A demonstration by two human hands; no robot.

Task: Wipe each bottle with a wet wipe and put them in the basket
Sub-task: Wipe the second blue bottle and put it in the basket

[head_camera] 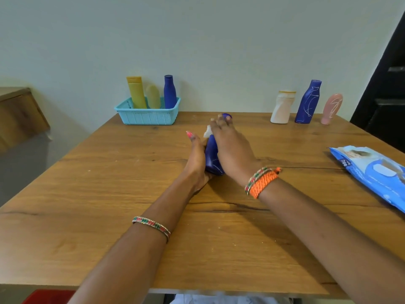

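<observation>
Dark blue bottle sits between both hands at table centre, cap end pointing away. Left hand cups its left side and base, thumb up. Right hand lies over the top, fingers pressing a white wet wipe onto the neck; cannot tell how far the fingers curl round. Basket with three bottles is beyond-left of the grip, three unwiped bottles beyond-right, wipes pack right.
</observation>
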